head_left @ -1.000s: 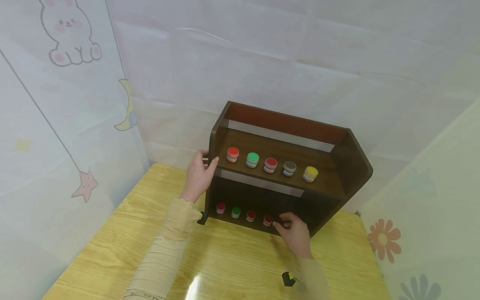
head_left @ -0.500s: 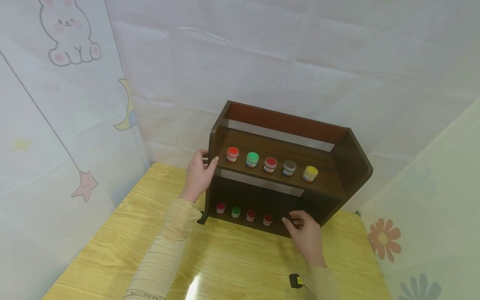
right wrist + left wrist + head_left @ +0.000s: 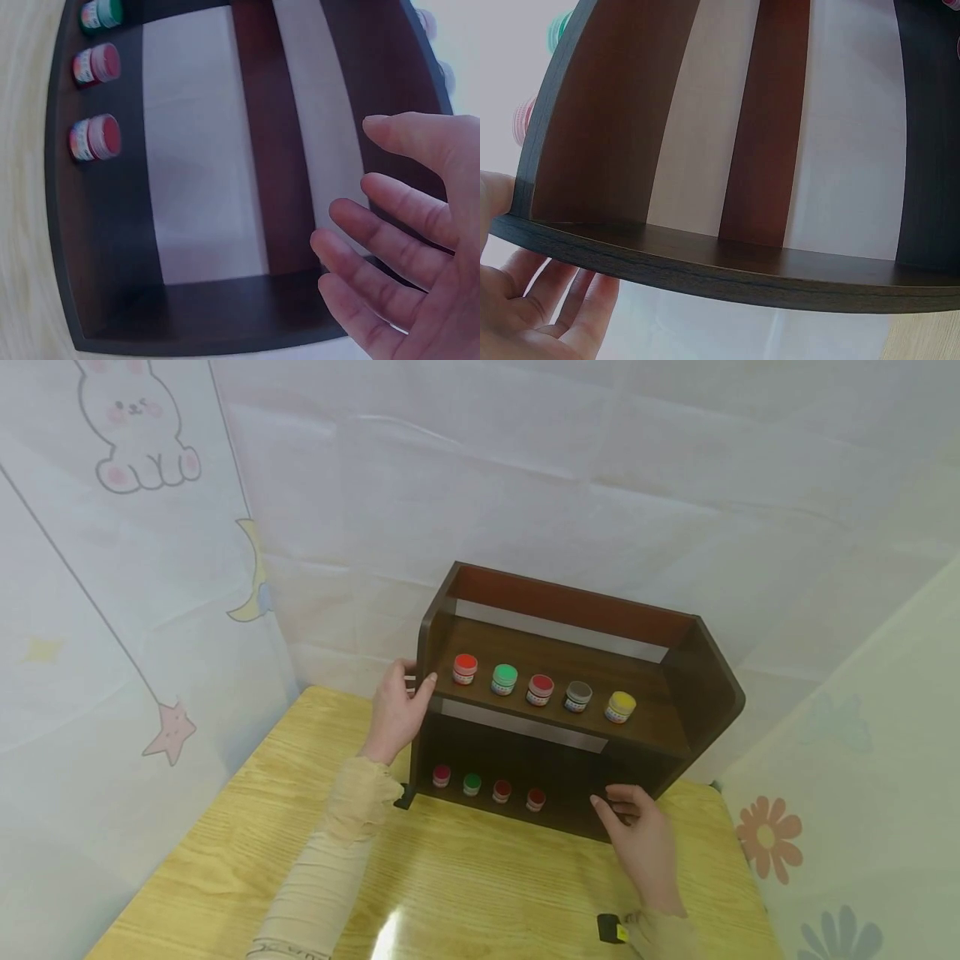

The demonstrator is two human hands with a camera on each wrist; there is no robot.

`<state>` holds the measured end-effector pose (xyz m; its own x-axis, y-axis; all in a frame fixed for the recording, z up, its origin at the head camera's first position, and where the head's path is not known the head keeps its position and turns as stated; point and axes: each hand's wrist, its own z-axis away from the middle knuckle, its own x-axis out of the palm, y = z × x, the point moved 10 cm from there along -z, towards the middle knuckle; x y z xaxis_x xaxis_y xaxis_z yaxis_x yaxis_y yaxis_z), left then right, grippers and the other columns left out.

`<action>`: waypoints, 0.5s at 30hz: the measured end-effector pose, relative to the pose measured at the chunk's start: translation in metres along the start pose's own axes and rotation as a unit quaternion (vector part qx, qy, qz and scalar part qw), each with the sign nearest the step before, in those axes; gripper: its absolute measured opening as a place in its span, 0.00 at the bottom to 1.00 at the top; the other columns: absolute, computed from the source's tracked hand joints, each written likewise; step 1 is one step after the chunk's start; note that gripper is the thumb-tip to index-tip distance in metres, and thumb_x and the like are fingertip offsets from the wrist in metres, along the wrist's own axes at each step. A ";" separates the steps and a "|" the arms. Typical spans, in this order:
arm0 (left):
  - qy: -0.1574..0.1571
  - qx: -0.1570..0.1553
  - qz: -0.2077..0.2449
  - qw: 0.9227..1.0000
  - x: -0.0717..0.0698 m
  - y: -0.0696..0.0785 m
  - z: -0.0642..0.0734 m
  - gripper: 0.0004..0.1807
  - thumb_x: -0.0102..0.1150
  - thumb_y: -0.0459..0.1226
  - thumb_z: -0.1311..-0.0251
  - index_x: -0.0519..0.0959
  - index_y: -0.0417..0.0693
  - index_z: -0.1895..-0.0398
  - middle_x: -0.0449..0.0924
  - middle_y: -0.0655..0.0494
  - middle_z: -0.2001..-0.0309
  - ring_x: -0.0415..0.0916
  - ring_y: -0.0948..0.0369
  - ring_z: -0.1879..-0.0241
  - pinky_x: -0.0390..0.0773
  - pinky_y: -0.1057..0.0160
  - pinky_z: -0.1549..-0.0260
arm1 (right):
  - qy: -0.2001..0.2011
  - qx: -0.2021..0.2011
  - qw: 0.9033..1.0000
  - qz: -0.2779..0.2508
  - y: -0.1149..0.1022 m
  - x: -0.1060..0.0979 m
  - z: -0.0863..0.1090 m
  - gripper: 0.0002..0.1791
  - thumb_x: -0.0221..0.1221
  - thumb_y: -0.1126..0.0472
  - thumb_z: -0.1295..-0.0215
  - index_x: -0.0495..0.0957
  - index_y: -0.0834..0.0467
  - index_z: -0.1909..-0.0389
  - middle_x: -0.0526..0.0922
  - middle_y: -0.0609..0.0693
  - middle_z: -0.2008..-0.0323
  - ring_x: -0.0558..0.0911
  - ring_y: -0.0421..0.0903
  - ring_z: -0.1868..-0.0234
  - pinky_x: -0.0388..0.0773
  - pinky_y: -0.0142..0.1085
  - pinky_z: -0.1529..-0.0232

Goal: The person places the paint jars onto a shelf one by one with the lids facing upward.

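Note:
My left hand [image 3: 397, 712] holds the left side panel of a dark brown two-tier shelf [image 3: 570, 652]. In the left wrist view its thumb lies by the panel's front edge and its fingers [image 3: 592, 307] rest against the outer face. Several small paint jars line the upper board, among them a red-orange jar [image 3: 465, 668] and a yellow jar [image 3: 620, 707]. Along the lower board stand more jars, with a dark red jar [image 3: 536, 799] at the right end of that row. My right hand [image 3: 641, 843] holds nothing, fingers loosely bent, before the shelf's lower right part.
The shelf stands on a wood-grain table [image 3: 465, 885] against a pale fabric backdrop [image 3: 562, 468] with cartoon prints. Its right side panel [image 3: 705, 685] rises beside my right hand. A black wrist device [image 3: 610, 928] sits at my right wrist.
My right hand has moved away from the dark red jar at the row's end, going rightward along the lower board. The left hand and all the jars have stayed put.

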<state>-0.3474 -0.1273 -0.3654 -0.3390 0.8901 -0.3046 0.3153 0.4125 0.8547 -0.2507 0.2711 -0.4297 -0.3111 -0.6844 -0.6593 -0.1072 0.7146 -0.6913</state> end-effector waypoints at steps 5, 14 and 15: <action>-0.001 -0.001 0.001 1.000 0.000 0.001 0.001 0.20 0.59 0.42 0.29 0.73 0.36 0.43 0.77 0.42 0.49 0.78 0.48 0.51 0.81 0.50 0.51 | 0.020 0.015 1.000 0.014 0.005 -0.017 0.002 0.18 0.66 0.48 0.32 0.82 0.57 0.50 0.86 0.52 0.55 0.83 0.49 0.56 0.77 0.33 0.59; 0.002 0.002 0.001 1.000 -0.001 0.002 0.001 0.20 0.59 0.43 0.29 0.73 0.35 0.44 0.77 0.42 0.49 0.78 0.47 0.52 0.81 0.49 0.51 | 0.045 0.035 0.998 0.010 0.012 -0.039 0.008 0.18 0.67 0.49 0.33 0.84 0.57 0.50 0.87 0.50 0.57 0.82 0.44 0.58 0.73 0.25 0.59; 0.001 0.002 0.000 1.000 -0.001 0.002 0.001 0.21 0.59 0.43 0.29 0.73 0.35 0.44 0.77 0.42 0.49 0.78 0.47 0.52 0.81 0.49 0.51 | 0.048 0.041 0.998 0.011 0.014 -0.041 0.009 0.18 0.67 0.49 0.33 0.84 0.57 0.50 0.86 0.50 0.57 0.81 0.41 0.58 0.72 0.24 0.59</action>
<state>-0.3459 -0.1271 -0.3638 -0.3408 0.8896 -0.3041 0.3187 0.4136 0.8529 -0.2312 0.3080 -0.4152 -0.4016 -0.6492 -0.6459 -0.0238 0.7125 -0.7013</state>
